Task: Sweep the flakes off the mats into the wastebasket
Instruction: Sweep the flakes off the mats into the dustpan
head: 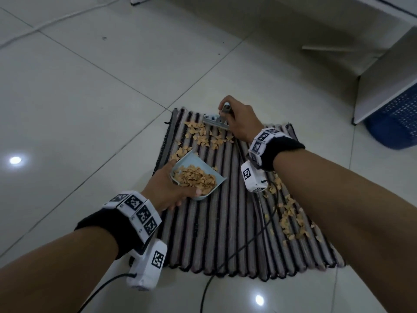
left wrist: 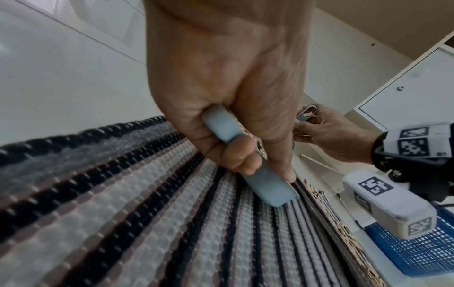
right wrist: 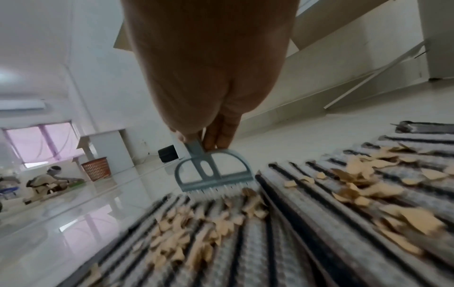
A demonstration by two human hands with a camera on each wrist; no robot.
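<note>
A striped mat lies on the tiled floor with tan flakes strewn near its far edge and more flakes along its right side. My left hand grips the handle of a pale blue dustpan, which rests on the mat's left part heaped with flakes. In the left wrist view my fingers curl round that handle. My right hand grips a small grey-blue brush; its bristles touch the mat's far edge behind the flakes. A blue wastebasket stands at the right.
White furniture stands beside the wastebasket at the right. Black cables run across the mat and floor near me. Far off in the right wrist view, an orange basket and a crouching person are on the floor.
</note>
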